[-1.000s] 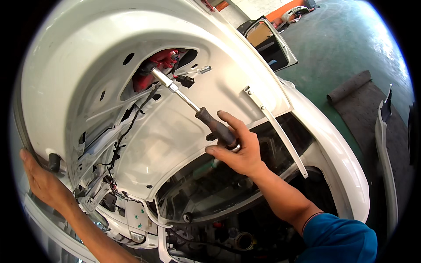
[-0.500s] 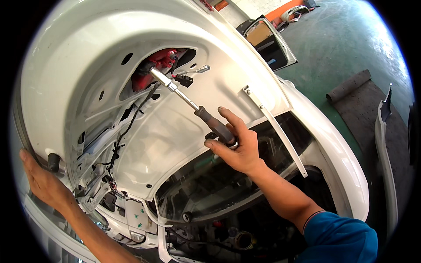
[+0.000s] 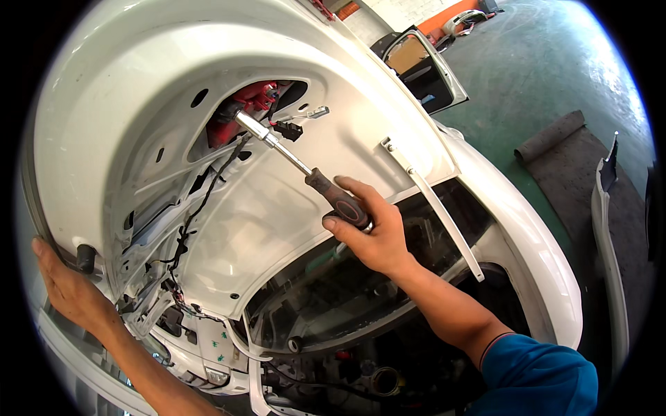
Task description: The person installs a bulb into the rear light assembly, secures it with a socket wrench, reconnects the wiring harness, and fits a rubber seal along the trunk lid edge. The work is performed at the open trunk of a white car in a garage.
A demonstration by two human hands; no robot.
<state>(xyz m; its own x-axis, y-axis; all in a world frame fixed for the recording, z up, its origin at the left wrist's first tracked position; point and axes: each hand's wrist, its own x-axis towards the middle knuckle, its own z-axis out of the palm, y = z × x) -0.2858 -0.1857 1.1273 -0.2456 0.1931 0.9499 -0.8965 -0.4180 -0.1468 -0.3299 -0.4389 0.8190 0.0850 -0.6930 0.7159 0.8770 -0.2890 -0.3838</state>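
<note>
My right hand (image 3: pixel 380 234) is closed around the dark handle of a socket driver (image 3: pixel 338 201), thumb and index finger along its lower part. Its shiny socket end reaches up and left to an opening in a white car panel (image 3: pixel 274 201). Inside that opening sits a red lamp housing (image 3: pixel 262 96); the socket's tip is against its dark part, and what it fits on is hidden. A black connector (image 3: pixel 288 130) hangs just beside the socket. At the far left my left hand (image 3: pixel 73 295) lies against the panel's edge, fingers stretched, near a black rubber stop (image 3: pixel 84 258).
A black wiring harness (image 3: pixel 191 222) runs down the panel's left side. A white strut-like bar (image 3: pixel 437 211) crosses near the rear window (image 3: pixel 305 298). On the green floor are a rolled dark mat (image 3: pixel 555 135), a trim piece (image 3: pixel 605 229) and a removed car door (image 3: pixel 433 73).
The driver's handle has turned about its length, and my right fingers have shifted slightly on it. The socket stays at the lamp housing. My left hand stays at the panel edge.
</note>
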